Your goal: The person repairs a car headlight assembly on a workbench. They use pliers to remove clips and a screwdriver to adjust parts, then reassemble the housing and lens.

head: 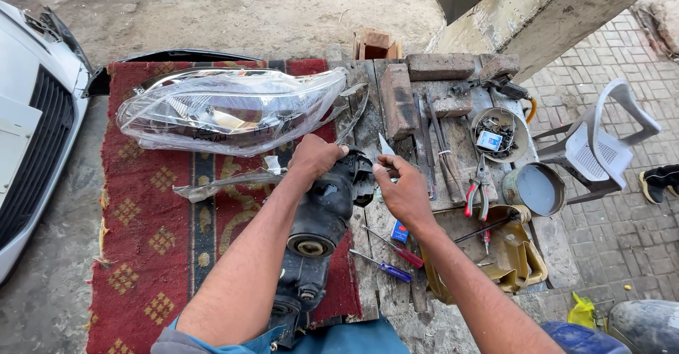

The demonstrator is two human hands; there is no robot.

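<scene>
Both hands work at the top of the black headlamp housing (322,212) propped against the person's lap over the red rug (155,241), left hand (316,157) closed around its upper edge, right hand (404,191) pinching something small I cannot identify; steady bracing seems wise.

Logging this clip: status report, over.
Left hand gripping black headlight housing. Right hand pinching at its edge. Clear lens lies apart; screwdrivers alongside.
</scene>
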